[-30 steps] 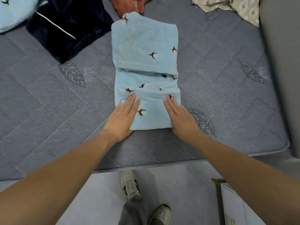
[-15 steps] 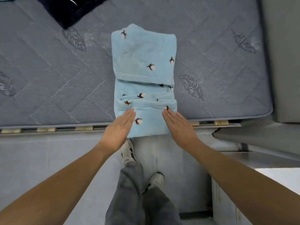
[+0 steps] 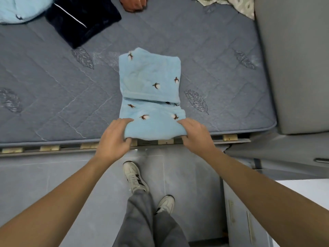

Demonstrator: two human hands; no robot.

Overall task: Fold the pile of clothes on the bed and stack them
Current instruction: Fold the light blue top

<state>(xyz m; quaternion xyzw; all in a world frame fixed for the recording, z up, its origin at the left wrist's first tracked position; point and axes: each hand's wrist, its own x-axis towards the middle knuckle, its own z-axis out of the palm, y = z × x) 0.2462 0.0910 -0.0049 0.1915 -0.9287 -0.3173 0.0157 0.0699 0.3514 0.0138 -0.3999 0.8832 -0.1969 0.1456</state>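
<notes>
Grey mattress (image 3: pixel 53 97), both hands gripping blue garment's (image 3: pixel 151 82) near edge.

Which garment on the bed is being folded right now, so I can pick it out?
Start at the near edge of the grey quilted mattress, at its middle. There lies a folded light-blue garment, its near end gripped by the left hand and right hand. Unlike the dark navy garment beyond, it carries small brown-and-white motifs.
</notes>
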